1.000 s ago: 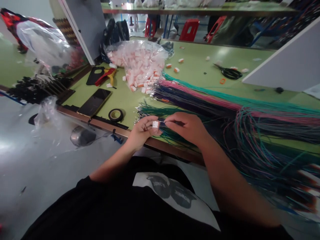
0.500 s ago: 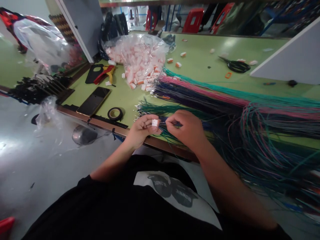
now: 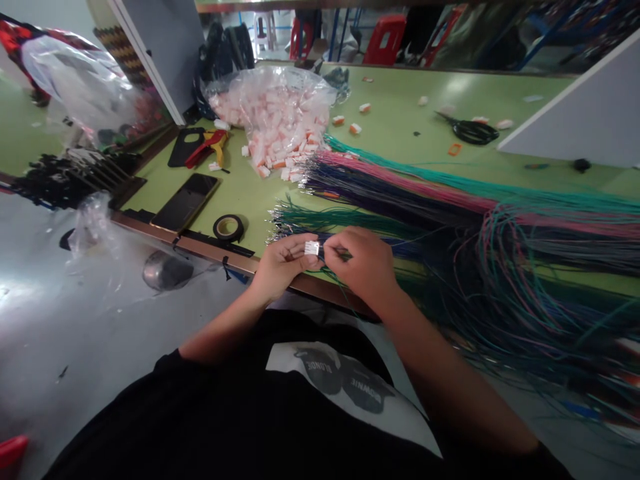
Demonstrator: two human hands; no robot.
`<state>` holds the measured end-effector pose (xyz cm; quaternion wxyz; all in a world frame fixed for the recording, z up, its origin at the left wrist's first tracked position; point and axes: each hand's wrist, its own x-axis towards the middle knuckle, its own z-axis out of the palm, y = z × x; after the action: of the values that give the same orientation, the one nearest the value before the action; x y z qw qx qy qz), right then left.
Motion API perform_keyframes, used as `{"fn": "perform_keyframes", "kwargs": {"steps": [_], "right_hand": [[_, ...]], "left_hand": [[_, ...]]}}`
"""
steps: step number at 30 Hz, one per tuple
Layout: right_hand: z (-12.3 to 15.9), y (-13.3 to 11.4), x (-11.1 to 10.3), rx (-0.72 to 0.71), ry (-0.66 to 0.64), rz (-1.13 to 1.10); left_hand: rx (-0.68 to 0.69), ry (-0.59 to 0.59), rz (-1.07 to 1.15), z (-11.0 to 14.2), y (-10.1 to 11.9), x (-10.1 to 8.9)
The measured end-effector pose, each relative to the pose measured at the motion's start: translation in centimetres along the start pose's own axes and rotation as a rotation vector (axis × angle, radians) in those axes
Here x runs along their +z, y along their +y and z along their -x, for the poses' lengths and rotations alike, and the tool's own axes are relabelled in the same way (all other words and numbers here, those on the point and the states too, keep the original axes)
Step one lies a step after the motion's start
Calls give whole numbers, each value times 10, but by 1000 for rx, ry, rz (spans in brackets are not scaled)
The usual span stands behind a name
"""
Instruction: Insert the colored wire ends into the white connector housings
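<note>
Left hand (image 3: 286,265): fingers closing on white connector (image 3: 312,248) — above bench (image 3: 250,197) edge | Right hand (image 3: 363,261): fingertips pinching nearly shut beside connector — grasped item indiscernible

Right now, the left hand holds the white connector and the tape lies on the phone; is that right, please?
Not quite: the head view shows the tape on the table, to the right of the phone. The left hand does hold the white connector.
</note>
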<state>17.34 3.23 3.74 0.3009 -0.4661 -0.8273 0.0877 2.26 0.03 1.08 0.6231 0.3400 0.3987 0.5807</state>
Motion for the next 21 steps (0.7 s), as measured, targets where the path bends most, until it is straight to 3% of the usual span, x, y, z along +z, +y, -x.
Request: {"fn": "perform_keyframes", "kwargs": {"steps": [8,16,18,21], "right_hand": [[-3,8,-3,49,-80,-257],[2,2,2,79,-85,-215],[1,0,-6,87,-161,-205],[-15,7,-38,56,-351,-207]], "left_hand": [[-30,-17,38,-1,1,-1],[-31,0,-27,-1,0,-1],[-43,-6,-35,0,2,0],[-51,-38,-54,1,4,-1]]}}
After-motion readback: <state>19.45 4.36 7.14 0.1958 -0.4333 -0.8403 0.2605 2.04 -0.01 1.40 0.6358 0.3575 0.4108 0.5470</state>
